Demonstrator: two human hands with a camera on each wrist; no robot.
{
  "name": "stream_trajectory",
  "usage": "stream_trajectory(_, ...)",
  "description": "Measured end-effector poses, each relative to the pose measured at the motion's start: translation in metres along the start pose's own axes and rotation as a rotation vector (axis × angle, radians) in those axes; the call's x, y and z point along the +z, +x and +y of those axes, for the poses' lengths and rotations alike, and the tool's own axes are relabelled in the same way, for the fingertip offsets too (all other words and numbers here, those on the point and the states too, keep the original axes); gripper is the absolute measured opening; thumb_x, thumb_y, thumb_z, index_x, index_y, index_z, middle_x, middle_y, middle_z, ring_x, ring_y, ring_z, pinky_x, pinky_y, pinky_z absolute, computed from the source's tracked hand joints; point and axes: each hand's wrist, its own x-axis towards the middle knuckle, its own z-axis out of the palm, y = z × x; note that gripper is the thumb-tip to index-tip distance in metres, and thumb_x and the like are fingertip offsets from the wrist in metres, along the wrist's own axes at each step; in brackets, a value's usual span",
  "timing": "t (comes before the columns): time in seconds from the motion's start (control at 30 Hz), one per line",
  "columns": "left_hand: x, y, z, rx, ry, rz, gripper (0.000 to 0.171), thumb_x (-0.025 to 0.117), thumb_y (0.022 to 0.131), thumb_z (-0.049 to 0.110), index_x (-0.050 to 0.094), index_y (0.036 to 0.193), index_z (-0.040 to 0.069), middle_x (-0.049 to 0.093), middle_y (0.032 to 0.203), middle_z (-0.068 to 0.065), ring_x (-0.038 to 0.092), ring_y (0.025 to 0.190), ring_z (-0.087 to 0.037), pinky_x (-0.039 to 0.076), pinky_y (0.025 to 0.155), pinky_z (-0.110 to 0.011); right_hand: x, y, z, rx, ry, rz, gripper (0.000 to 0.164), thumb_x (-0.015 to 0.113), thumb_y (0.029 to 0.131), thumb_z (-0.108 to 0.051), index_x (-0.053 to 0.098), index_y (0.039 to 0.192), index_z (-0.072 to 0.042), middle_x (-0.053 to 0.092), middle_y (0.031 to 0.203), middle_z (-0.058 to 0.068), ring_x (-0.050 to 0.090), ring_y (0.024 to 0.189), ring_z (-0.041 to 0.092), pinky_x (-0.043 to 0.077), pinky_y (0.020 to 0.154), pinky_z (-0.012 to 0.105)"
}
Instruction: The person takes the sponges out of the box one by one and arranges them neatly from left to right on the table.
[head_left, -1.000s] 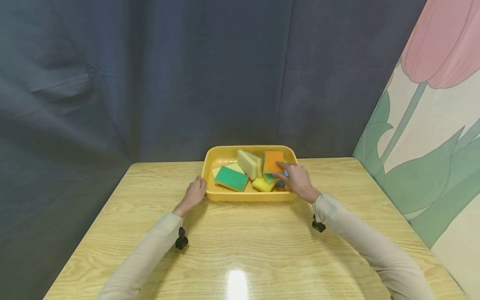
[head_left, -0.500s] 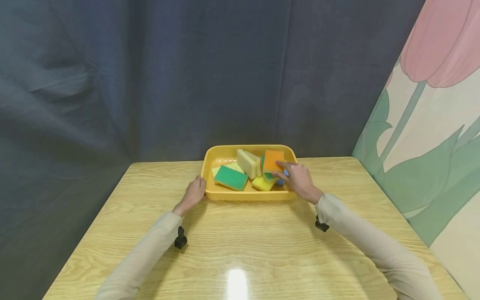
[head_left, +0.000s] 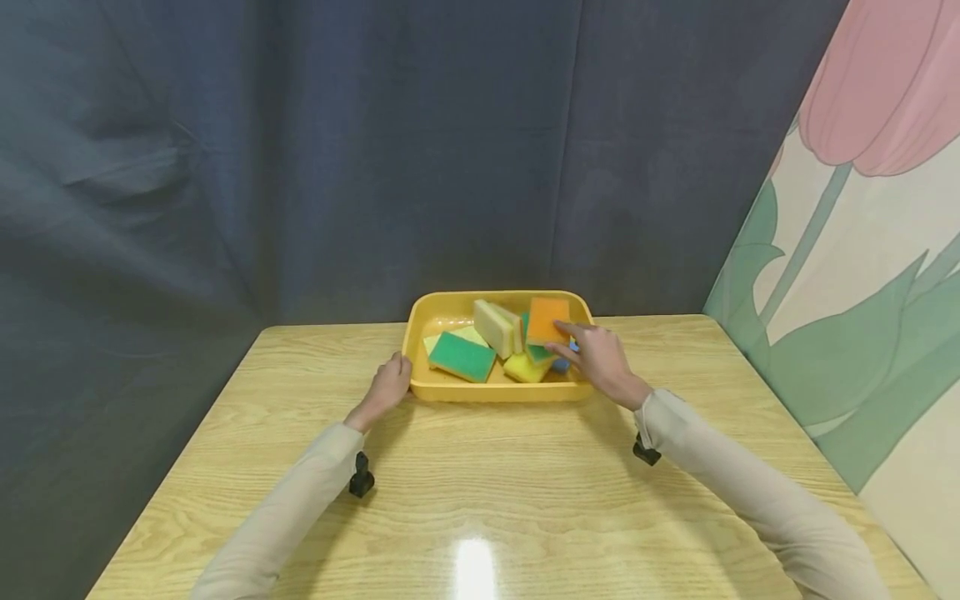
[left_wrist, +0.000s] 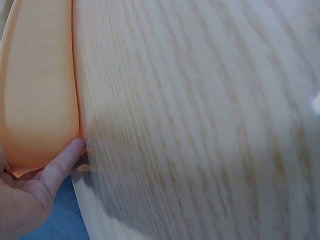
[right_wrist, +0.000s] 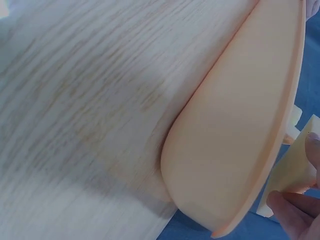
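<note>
A yellow plastic tray with sponges inside stands at the far side of the table. My left hand holds its left end; in the left wrist view the thumb lies along the foot of the tray wall. Over the tray's right end, my right hand pinches an orange sponge with a green layer between thumb and fingers. The right wrist view shows this sponge beyond the tray wall, looking pale there. Beneath it lies a yellow sponge, with something blue partly hidden by the hand.
Also in the tray are a flat green-topped sponge, pale yellow sponges standing on edge and a pale flat piece. A dark curtain hangs behind the wooden table. A flower-patterned wall borders the right.
The orange sponge has shifted very slightly up in the right hand's grasp, and the right wrist has moved a little to the right. The left hand stays on the tray.
</note>
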Motion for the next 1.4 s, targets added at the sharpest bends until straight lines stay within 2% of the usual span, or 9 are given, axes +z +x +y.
stream_trajectory(0.17, 0.001, -0.001, 0.0, -0.017, -0.015, -0.008, 0.045, 0.02, 0.109, 0.019, 0.044, 0.129, -0.013, 0.058, 0.096, -0.021, 0.065, 0.081, -0.028, 0.061, 0.072, -0.039, -0.002, -0.001, -0.003, -0.026, 0.01, 0.01, 0.051, 0.073, 0.089, -0.033, 0.066, 0.126, 0.001, 0.044, 0.054, -0.002, 0.019, 0.04, 0.005, 0.02, 0.036, 0.021)
stream_trajectory(0.3, 0.001, 0.0, 0.0, -0.022, -0.023, -0.003, 0.044, 0.021, 0.109, 0.019, 0.045, 0.127, -0.014, 0.058, 0.097, -0.022, 0.066, 0.084, -0.03, 0.061, 0.072, -0.038, -0.004, -0.002, -0.006, -0.031, 0.031, 0.006, 0.05, 0.072, 0.09, -0.033, 0.066, 0.126, 0.001, 0.064, 0.07, 0.009, 0.031, 0.04, 0.008, 0.027, 0.035, 0.022)
stream_trajectory(0.37, 0.001, 0.0, 0.0, -0.02, -0.027, -0.002, 0.044, 0.021, 0.109, 0.018, 0.046, 0.126, -0.014, 0.058, 0.097, -0.023, 0.066, 0.085, -0.031, 0.062, 0.072, -0.038, -0.005, -0.002, -0.007, -0.028, 0.038, 0.005, 0.05, 0.072, 0.09, -0.034, 0.066, 0.127, -0.001, 0.069, 0.08, 0.013, 0.038, 0.042, 0.009, 0.031, 0.035, 0.023)
stream_trajectory(0.6, 0.002, 0.002, 0.0, -0.021, -0.034, -0.004, 0.043, 0.023, 0.109, 0.017, 0.045, 0.129, -0.015, 0.059, 0.101, -0.025, 0.066, 0.087, -0.033, 0.062, 0.071, -0.036, -0.009, -0.003, -0.015, -0.068, 0.042, 0.007, 0.048, 0.073, 0.089, -0.033, 0.068, 0.125, -0.001, 0.072, 0.103, 0.017, 0.042, 0.048, 0.012, 0.038, 0.039, 0.027)
stream_trajectory(0.67, 0.002, 0.002, 0.001, -0.022, -0.036, -0.005, 0.043, 0.024, 0.109, 0.016, 0.044, 0.13, -0.015, 0.059, 0.101, -0.025, 0.066, 0.088, -0.033, 0.062, 0.071, -0.036, -0.009, -0.004, -0.018, -0.084, 0.041, 0.017, 0.047, 0.074, 0.088, -0.032, 0.068, 0.123, -0.001, 0.071, 0.11, 0.017, 0.047, 0.05, 0.013, 0.044, 0.042, 0.03)
stream_trajectory(0.83, 0.0, 0.001, 0.002, -0.013, -0.044, -0.014, 0.043, 0.024, 0.109, 0.015, 0.044, 0.13, -0.016, 0.059, 0.102, -0.026, 0.066, 0.089, -0.034, 0.062, 0.071, -0.037, -0.009, -0.005, -0.024, -0.109, 0.052, 0.055, 0.046, 0.076, 0.088, -0.031, 0.069, 0.121, 0.0, 0.071, 0.111, 0.017, 0.064, 0.061, 0.018, 0.056, 0.053, 0.037)
stream_trajectory(1.13, -0.002, -0.001, 0.003, -0.016, -0.073, -0.026, 0.044, 0.023, 0.109, 0.015, 0.041, 0.134, -0.015, 0.059, 0.107, -0.029, 0.065, 0.094, -0.036, 0.061, 0.075, -0.039, -0.014, -0.008, -0.036, -0.13, 0.074, 0.097, 0.044, 0.079, 0.085, -0.031, 0.072, 0.116, 0.0, 0.072, 0.105, 0.018, 0.07, 0.08, 0.031, 0.059, 0.055, 0.04)
stream_trajectory(1.23, -0.002, -0.001, 0.004, -0.027, -0.072, -0.026, 0.044, 0.023, 0.109, 0.016, 0.041, 0.135, -0.015, 0.058, 0.109, -0.029, 0.065, 0.095, -0.036, 0.061, 0.075, -0.039, -0.014, -0.009, -0.038, -0.141, 0.08, 0.111, 0.043, 0.081, 0.083, -0.031, 0.073, 0.114, -0.001, 0.071, 0.102, 0.017, 0.07, 0.078, 0.029, 0.058, 0.053, 0.038)
stream_trajectory(1.4, -0.001, -0.001, 0.006, -0.032, -0.063, -0.022, 0.043, 0.023, 0.108, 0.016, 0.043, 0.133, -0.015, 0.058, 0.107, -0.028, 0.065, 0.094, -0.036, 0.061, 0.075, -0.039, -0.013, -0.011, -0.043, -0.171, 0.099, 0.123, 0.045, 0.082, 0.081, -0.031, 0.073, 0.114, -0.002, 0.069, 0.096, 0.014, 0.062, 0.064, 0.02, 0.054, 0.048, 0.031)
